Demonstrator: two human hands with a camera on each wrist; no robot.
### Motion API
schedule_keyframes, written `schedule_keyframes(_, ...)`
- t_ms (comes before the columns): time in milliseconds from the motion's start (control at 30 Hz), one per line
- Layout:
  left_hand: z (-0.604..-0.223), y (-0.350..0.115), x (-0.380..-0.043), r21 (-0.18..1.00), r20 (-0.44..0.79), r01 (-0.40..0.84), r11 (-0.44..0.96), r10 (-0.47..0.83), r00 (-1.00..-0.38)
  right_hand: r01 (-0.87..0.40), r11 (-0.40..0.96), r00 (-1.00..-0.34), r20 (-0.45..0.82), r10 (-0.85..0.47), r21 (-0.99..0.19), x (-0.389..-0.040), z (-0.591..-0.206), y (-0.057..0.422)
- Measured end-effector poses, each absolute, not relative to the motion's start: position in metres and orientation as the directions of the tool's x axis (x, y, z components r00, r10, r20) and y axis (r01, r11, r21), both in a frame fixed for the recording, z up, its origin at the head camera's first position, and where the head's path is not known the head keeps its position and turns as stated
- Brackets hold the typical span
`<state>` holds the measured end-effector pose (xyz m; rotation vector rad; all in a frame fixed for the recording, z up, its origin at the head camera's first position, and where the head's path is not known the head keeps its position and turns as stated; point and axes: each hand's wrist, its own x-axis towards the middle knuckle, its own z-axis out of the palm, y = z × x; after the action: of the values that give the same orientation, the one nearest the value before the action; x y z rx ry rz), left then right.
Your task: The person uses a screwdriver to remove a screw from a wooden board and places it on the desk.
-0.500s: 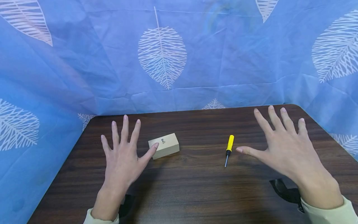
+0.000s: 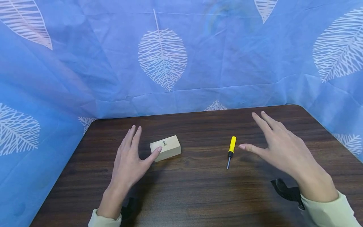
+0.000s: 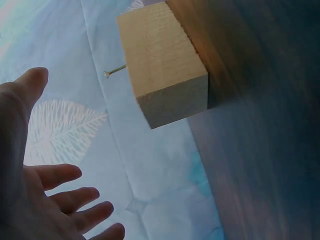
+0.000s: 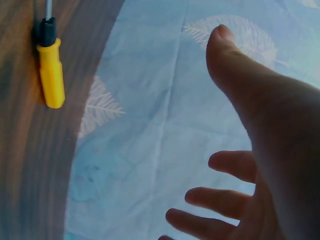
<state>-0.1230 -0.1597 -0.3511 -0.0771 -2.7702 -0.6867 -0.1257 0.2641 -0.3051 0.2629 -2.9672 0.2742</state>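
A pale wooden block [image 2: 170,147] lies left of centre on the dark table. A screw [image 2: 164,143] stands partway out of its top face; the left wrist view shows its shaft and head [image 3: 107,74] clear of the wood. My left hand [image 2: 128,167] hovers left of the block, fingers extended and thumb apart, its thumb overlapping the block's near corner in the head view. A screwdriver [image 2: 232,145] with a yellow handle and black collar lies to the right, tip toward me. Beside it, my right hand [image 2: 286,150] is held with straight fingers and holds nothing.
Blue cloth [image 2: 204,56] with white leaf prints hangs behind and along the sides of the wood-grain table [image 2: 195,189]. Black straps [image 2: 286,190] circle both wrists, below pale sleeves [image 2: 326,208].
Both hands have turned from palms down with spread fingers to thumbs up, palms more inward, fingers closer together. Block and screwdriver stay in place; the head view has shifted slightly.
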Motion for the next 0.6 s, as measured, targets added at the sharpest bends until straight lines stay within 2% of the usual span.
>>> schedule_keyframes(167, -0.355, -0.161, -0.126, 0.521, 0.234, 0.093, 0.848, -0.037, -0.972, -0.191, 0.948, -0.975, 0.161, -0.154, -0.255, -0.130, -0.313, 0.265)
schedule_keyframes(333, -0.363, -0.164, -0.131, 0.644, 0.182, 0.085, 0.760, -0.044, -0.982, -0.191, 0.903, -0.980, 0.126, -0.153, -0.385, -0.135, -0.319, 0.265)
schedule_keyframes(600, -0.374, -0.174, -0.136, 0.760, 0.104, 0.049, 0.648, -0.046, -0.993, -0.176, 0.822, -0.981, 0.161, -0.104, -0.542, -0.144, -0.339, 0.267)
